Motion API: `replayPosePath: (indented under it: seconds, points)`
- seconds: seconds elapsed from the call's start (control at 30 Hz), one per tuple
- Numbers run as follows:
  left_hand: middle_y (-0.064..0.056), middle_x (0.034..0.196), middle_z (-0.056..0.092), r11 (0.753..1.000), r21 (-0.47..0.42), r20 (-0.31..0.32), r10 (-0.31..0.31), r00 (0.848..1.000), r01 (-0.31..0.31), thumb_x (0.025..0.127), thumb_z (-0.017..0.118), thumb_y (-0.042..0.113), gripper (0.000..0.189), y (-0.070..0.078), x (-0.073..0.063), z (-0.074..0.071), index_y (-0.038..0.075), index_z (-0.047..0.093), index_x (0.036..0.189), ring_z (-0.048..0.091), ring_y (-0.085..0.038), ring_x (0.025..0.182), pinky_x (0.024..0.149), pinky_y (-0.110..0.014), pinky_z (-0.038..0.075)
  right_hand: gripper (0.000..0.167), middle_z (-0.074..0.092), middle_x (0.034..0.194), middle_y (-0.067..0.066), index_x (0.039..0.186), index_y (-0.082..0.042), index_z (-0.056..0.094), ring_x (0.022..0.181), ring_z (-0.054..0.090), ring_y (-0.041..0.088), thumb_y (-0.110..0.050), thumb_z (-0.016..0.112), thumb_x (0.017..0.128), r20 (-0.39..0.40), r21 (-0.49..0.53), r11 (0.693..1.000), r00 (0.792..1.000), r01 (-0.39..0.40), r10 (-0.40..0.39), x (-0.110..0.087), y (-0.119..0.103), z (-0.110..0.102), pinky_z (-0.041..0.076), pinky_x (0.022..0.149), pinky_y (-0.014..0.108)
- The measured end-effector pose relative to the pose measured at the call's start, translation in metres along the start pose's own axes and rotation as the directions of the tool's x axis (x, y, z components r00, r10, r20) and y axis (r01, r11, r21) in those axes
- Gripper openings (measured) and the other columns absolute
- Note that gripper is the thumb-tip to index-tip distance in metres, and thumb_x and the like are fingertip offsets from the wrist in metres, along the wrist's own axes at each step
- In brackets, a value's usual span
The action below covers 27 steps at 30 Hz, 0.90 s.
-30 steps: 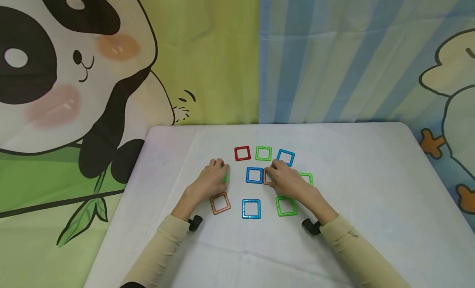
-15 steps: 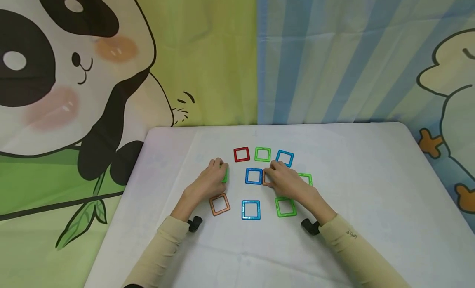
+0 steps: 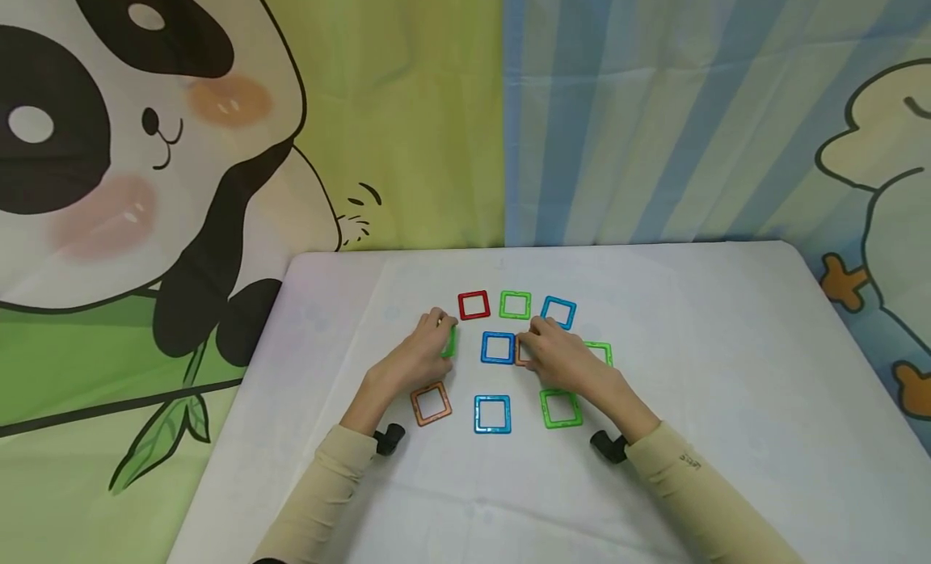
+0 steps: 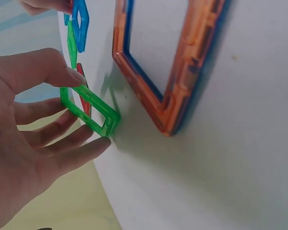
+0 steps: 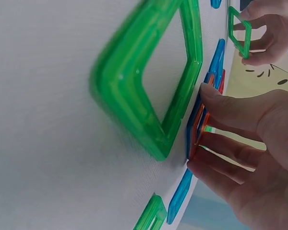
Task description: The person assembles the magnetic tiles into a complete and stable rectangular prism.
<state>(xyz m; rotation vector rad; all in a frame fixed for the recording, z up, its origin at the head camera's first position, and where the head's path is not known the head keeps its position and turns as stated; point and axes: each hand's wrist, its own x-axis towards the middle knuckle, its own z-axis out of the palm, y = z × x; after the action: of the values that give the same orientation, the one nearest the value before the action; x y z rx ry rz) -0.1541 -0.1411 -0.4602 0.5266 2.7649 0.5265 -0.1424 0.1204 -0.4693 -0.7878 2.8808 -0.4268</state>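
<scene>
My left hand (image 3: pixel 414 358) holds a green square magnetic tile (image 3: pixel 450 343) between thumb and fingers, left of the middle row. In the left wrist view that green frame stands tilted, thumb on its upper edge. My right hand (image 3: pixel 563 354) grips an orange square magnetic tile (image 3: pixel 518 351), much of it hidden under the fingers. The orange tile's left side meets a blue square tile (image 3: pixel 498 348), which lies flat between the hands. The right wrist view shows thumb and fingers at opposite edges of the orange tile (image 5: pixel 198 125).
Behind lie a red tile (image 3: pixel 474 305), a green tile (image 3: pixel 516 305) and a blue tile (image 3: pixel 559 312). Nearer are an orange tile (image 3: pixel 431 404), a light blue tile (image 3: pixel 492 414) and a green tile (image 3: pixel 561 409). Another green tile (image 3: pixel 600 351) is partly behind the right hand.
Over the last half second my left hand has shifted a little to the right with the green tile, closer to the blue one. The right hand keeps its place on the orange tile.
</scene>
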Motion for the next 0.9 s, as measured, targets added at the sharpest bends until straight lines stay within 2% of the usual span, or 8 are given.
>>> replayPosePath:
  seconds: [0.37,0.7,0.9]
  points:
    - [-0.011,0.15,0.039,0.995,-0.098,0.025,-0.027,0.999,0.03,0.092,0.07,0.008,0.068,0.0045,0.0032,-0.0028,0.007,0.04,0.153,0.044,-0.026,0.126,0.109,-0.045,0.048,0.044,0.061,0.111,0.01,0.131,-0.004,0.069,0.095,0.051,0.023,-0.02,0.079,0.092,-0.009,-0.008,1.0,1.0,0.006,-0.006,0.0001,-0.0009,-0.0007,0.051,0.075,0.029]
    - [-0.012,0.151,0.041,0.991,-0.131,0.007,0.01,1.0,-0.009,0.091,0.073,0.006,0.069,0.0061,0.0074,-0.0018,0.004,0.042,0.152,0.046,-0.026,0.13,0.113,-0.044,0.046,0.043,0.061,0.11,0.01,0.13,-0.004,0.07,0.093,0.051,0.022,-0.022,0.079,0.092,-0.013,-0.003,1.0,1.0,0.008,-0.008,-0.0005,-0.0004,-0.0014,0.05,0.073,0.028]
    - [-0.011,0.15,0.041,0.983,-0.18,0.005,0.037,0.999,-0.036,0.092,0.071,0.004,0.067,0.0084,0.0093,-0.0036,0.003,0.041,0.152,0.048,-0.025,0.125,0.109,-0.042,0.047,0.044,0.062,0.111,0.01,0.13,-0.004,0.069,0.094,0.051,0.023,-0.02,0.08,0.091,-0.01,-0.006,1.0,1.0,0.008,-0.008,0.0,-0.0006,-0.0016,0.05,0.074,0.029]
